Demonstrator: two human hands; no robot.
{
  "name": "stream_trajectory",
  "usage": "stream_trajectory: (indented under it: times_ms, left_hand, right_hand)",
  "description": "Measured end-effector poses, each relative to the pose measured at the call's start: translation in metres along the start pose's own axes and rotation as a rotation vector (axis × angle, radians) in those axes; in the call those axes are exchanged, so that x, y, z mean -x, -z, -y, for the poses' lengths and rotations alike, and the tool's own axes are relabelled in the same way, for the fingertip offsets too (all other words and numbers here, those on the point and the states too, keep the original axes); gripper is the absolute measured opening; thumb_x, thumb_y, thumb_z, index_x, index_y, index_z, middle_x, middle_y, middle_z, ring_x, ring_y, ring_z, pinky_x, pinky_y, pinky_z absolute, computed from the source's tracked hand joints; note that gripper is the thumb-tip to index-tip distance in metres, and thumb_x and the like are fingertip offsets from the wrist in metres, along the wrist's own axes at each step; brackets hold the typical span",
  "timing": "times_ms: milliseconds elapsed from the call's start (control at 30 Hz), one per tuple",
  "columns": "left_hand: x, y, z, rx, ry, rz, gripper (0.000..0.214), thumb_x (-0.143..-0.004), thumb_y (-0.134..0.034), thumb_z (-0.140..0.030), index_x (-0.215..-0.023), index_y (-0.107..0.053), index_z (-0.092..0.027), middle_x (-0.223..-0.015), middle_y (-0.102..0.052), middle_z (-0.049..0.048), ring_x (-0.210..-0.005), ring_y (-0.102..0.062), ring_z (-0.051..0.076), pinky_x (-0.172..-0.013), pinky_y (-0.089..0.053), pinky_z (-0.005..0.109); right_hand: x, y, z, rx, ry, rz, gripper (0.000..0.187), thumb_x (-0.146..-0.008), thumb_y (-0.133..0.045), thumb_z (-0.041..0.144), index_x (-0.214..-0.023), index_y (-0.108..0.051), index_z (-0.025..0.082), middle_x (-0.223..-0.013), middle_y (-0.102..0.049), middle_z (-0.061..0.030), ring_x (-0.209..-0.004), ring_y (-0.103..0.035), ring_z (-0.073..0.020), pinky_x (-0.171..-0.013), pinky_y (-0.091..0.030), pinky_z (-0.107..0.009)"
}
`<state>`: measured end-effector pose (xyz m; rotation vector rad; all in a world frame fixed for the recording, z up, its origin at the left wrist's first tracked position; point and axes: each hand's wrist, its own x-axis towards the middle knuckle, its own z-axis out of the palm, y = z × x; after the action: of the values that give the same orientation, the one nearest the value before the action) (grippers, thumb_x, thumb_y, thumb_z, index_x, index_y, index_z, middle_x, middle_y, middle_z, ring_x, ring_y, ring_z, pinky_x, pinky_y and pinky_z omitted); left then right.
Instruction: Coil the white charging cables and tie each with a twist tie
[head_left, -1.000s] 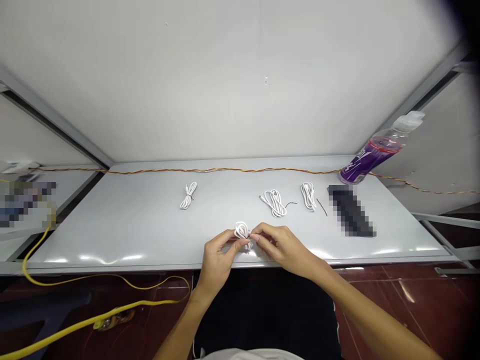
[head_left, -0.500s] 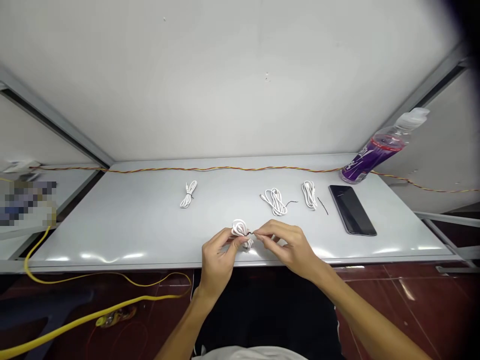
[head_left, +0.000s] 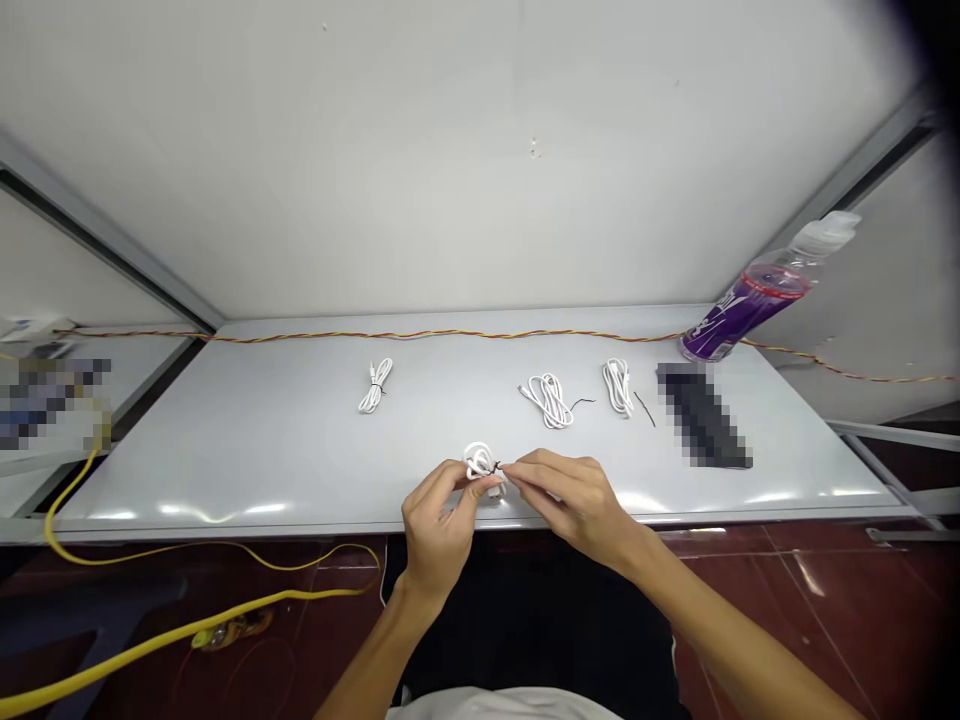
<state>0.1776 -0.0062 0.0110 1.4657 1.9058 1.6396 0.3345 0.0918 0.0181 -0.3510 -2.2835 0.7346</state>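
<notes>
The left hand point(head_left: 442, 530) pinches a coiled white cable point(head_left: 480, 462) near the front edge of the desk point(head_left: 225, 470). The right hand's point(head_left: 577, 505) fingers point(head_left: 525, 475) clamp a thin dark wire tie point(head_left: 496, 467), which next calls for twisting.

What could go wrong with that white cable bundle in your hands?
The thin black twist tie might slip from the right hand's fingers, letting the white cable bundle spring loose. The bundle is also close to the table's front edge, so if the left hand lost it, it could drop off.
</notes>
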Motion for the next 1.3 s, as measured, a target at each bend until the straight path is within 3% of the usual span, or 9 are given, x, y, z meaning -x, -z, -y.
stream_trajectory:
  times_ms: [233,367,467,600,767,900,1000,1200,1300]
  left_hand:
    - [-0.002,0.000,0.001,0.030,0.036,0.038,0.009,-0.084,-0.068,-0.026,-0.079,-0.068,-0.020,-0.074,-0.066,0.0010,-0.070,-0.061,0.015,-0.070,-0.054,0.028]
    - [-0.009,0.003,0.006,0.272,0.314,0.214,0.019,-0.084,-0.068,-0.035,-0.084,-0.071,-0.017,-0.079,-0.071,0.0036,-0.076,-0.067,0.018,-0.074,-0.055,0.030]
    - [-0.012,0.004,0.010,0.473,0.517,0.328,0.029,-0.082,-0.070,-0.040,-0.095,-0.072,-0.014,-0.086,-0.074,0.0072,-0.080,-0.069,0.021,-0.077,-0.057,0.033]
    - [-0.015,0.006,0.011,0.572,0.620,0.427,0.040,-0.079,-0.073,-0.042,-0.106,-0.070,-0.012,-0.092,-0.074,0.0101,-0.085,-0.070,0.023,-0.082,-0.057,0.036]
    - [-0.017,0.007,0.007,0.627,0.674,0.510,0.040,-0.082,-0.070,-0.043,-0.106,-0.070,-0.012,-0.089,-0.074,0.0101,-0.077,-0.069,0.020,-0.071,-0.058,0.034]
    - [-0.013,0.002,0.006,0.637,0.623,0.449,0.033,-0.081,-0.072,-0.041,-0.099,-0.070,-0.014,-0.085,-0.073,0.0075,-0.069,-0.066,0.017,-0.063,-0.056,0.030]
    - [-0.009,0.000,0.004,0.570,0.519,0.395,0.026,-0.081,-0.072,-0.037,-0.094,-0.069,-0.015,-0.083,-0.071,0.0051,-0.073,-0.066,0.018,-0.068,-0.056,0.030]
    - [-0.008,0.007,-0.002,0.220,0.163,0.343,0.011,-0.088,-0.064,-0.029,-0.088,-0.070,-0.019,-0.086,-0.071,0.0040,-0.081,-0.066,0.018,-0.076,-0.054,0.030]
    - [-0.006,0.008,-0.001,0.096,-0.044,0.280,0.009,-0.087,-0.064,-0.023,-0.090,-0.072,-0.022,-0.084,-0.072,0.0034,-0.076,-0.065,0.018,-0.071,-0.052,0.029]
  right_hand:
    - [-0.005,0.003,-0.003,-0.091,-0.034,0.042,0.021,-0.099,-0.047,0.017,-0.111,-0.063,0.021,-0.089,-0.067,-0.0048,-0.072,-0.061,-0.0133,-0.061,-0.048,-0.025]
    - [-0.006,0.010,-0.008,0.021,-0.054,0.118,0.019,-0.098,-0.051,0.029,-0.113,-0.060,0.020,-0.093,-0.066,-0.0054,-0.072,-0.060,-0.0136,-0.061,-0.047,-0.026]
    - [-0.007,0.015,-0.010,0.209,0.019,0.196,0.021,-0.100,-0.049,0.030,-0.113,-0.060,0.019,-0.094,-0.066,-0.0055,-0.072,-0.060,-0.0134,-0.057,-0.043,-0.025]
    - [-0.010,0.015,-0.008,0.362,0.122,0.258,0.021,-0.102,-0.040,0.023,-0.103,-0.061,0.019,-0.081,-0.064,-0.0029,-0.063,-0.057,-0.0119,-0.049,-0.032,-0.025]
    - [-0.011,0.012,-0.003,0.432,0.136,0.295,0.023,-0.102,-0.037,0.021,-0.097,-0.059,0.017,-0.076,-0.060,-0.0028,-0.055,-0.049,-0.0118,-0.046,-0.023,-0.028]
    - [-0.009,0.010,-0.003,0.275,0.048,0.290,0.024,-0.102,-0.035,0.022,-0.094,-0.058,0.018,-0.075,-0.057,-0.0020,-0.055,-0.044,-0.0117,-0.048,-0.027,-0.028]
    - [-0.008,0.010,-0.003,0.044,-0.072,0.263,0.022,-0.101,-0.037,0.024,-0.092,-0.057,0.019,-0.075,-0.055,-0.0006,-0.058,-0.043,-0.0111,-0.053,-0.032,-0.026]
    - [-0.009,0.012,0.003,-0.372,-0.369,0.243,0.028,-0.100,-0.042,0.035,-0.082,-0.056,0.019,-0.066,-0.048,0.0026,-0.055,-0.038,-0.0100,-0.052,-0.032,-0.024]
    - [-0.007,0.010,0.006,-0.547,-0.474,0.255,0.028,-0.100,-0.044,0.039,-0.084,-0.056,0.019,-0.058,-0.043,0.0051,-0.050,-0.036,-0.0092,-0.049,-0.031,-0.024]
